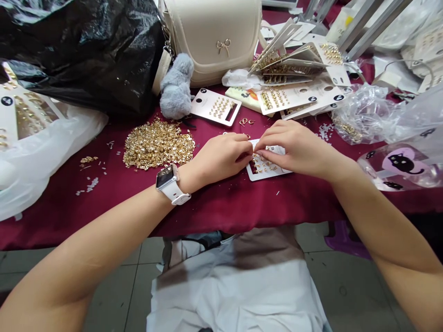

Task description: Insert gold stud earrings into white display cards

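Note:
A white earring card (272,173) with rows of small gold earrings lies on the dark red tablecloth (221,207) beneath my fingers. My left hand (221,154), a white-banded watch on its wrist, is closed at the card's left edge. From the other side my right hand (299,145) reaches over the card, thumb and fingers pinched together. The fingertips of both hands meet above the card's upper left part. Whatever they grip is too small and covered to make out. Left of my left hand spreads a heap of small gold pieces (157,143).
Behind the hands lie a filled earring card (209,103) and a few loose gold earrings (246,121). A cream handbag (211,32) with a grey plush charm (176,87) stands farther back. Stacked cards (297,99) and clear plastic bags (363,110) crowd the right; a black bag (86,50) sits left.

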A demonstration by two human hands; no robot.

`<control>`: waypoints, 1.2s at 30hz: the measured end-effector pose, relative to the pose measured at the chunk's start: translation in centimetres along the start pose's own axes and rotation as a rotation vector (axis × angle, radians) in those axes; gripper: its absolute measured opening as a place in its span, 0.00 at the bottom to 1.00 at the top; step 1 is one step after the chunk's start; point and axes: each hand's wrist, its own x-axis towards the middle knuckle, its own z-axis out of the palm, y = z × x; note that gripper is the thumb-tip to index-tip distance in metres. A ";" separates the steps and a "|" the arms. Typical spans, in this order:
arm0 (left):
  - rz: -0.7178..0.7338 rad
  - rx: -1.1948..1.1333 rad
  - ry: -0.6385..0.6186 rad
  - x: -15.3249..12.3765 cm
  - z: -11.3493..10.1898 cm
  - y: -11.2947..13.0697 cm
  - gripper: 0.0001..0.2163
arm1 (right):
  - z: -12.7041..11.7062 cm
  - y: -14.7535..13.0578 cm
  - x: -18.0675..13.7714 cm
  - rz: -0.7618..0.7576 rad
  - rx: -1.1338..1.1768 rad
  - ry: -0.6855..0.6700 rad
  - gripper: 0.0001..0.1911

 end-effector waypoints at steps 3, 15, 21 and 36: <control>0.000 0.011 -0.006 0.1 0.0 0.0 0.09 | 0.0 0.0 0.0 -0.007 -0.007 0.009 0.11; -0.007 0.016 -0.020 0.1 -0.1 0.2 0.09 | 0.0 -0.2 -0.1 0.007 -0.083 -0.014 0.09; -0.020 0.006 -0.033 0.1 -0.2 0.2 0.09 | 0.0 -0.2 0.0 0.010 -0.092 -0.031 0.10; -0.024 -0.013 -0.021 0.2 -0.1 0.1 0.08 | 0.0 -0.1 0.2 0.001 -0.052 -0.066 0.09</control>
